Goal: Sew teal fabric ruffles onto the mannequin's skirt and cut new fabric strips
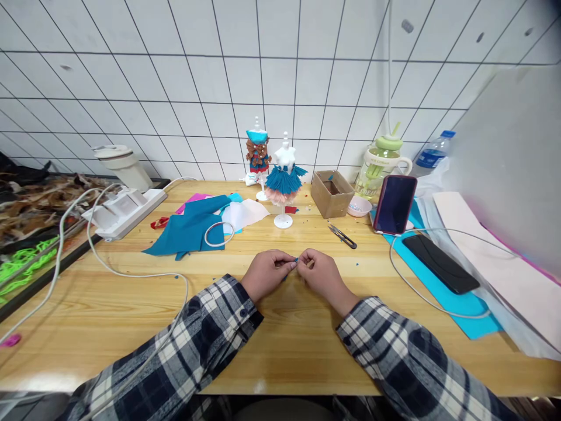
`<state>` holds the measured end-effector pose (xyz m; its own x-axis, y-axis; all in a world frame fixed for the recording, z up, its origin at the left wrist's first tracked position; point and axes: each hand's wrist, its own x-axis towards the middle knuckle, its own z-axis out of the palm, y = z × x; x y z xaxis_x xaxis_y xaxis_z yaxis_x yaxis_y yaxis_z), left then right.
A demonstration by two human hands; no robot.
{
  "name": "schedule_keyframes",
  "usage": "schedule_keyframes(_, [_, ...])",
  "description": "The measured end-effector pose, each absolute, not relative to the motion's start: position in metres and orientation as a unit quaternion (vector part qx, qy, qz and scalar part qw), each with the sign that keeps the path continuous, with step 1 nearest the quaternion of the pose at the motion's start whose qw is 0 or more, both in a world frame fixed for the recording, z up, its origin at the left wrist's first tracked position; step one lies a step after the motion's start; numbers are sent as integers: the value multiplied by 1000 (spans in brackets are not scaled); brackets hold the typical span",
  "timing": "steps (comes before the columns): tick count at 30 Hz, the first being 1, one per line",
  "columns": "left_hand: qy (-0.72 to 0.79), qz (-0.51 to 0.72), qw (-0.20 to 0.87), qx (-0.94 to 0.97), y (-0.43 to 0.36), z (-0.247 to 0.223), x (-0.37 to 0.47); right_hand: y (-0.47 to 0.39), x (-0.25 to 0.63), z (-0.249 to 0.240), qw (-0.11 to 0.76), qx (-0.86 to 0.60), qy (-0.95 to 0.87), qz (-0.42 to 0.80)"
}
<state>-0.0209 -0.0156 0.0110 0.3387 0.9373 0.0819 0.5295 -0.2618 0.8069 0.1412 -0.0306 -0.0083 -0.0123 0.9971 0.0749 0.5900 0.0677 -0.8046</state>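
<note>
My left hand (270, 273) pinches a small blue scrap (296, 260) between thumb and forefinger, above the middle of the table. My right hand (323, 276) is closed in a pinch at the scrap's other end, its fingertips meeting the left ones. Most of the scrap is hidden by my fingers. Beyond my hands stands a small white dress form (286, 158) wearing a blue ruffled skirt (283, 180) over a pink layer. Behind it is a second dress form (258, 153) in brown, red and blue. Thread snips (343, 236) lie beyond my right hand.
Blue sheets (188, 225) and a white ring (220, 234) lie left. A cardboard box (332, 196), pink bowl (359, 206), upright phone (395, 204) and jug (381, 166) stand right. A power strip (131, 213) and white cable (131, 273) lie left; a black phone (440, 263) lies right.
</note>
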Motion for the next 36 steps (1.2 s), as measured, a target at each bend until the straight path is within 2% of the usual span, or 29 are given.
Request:
schedule_keyframes(12, [500,345,452,653,-13,10,-21,-34,140,-1,371,-596,-653,285])
schedule_keyframes(17, [489,373,505,606,-10,10,-23,-35,140,3,407,-559,-610,388])
schedule_keyframes(24, [492,380,471,626,-11,13,-24,-31,143,0,396,-521,-487,579])
schedule_keyframes(27, [492,395,466,620,-12,14,-23,-29,145,0,414,-500,-460,606])
schedule_keyframes(36, [489,431,514,557,-11,15,-21,-32,142,5,432,-488,-482,586])
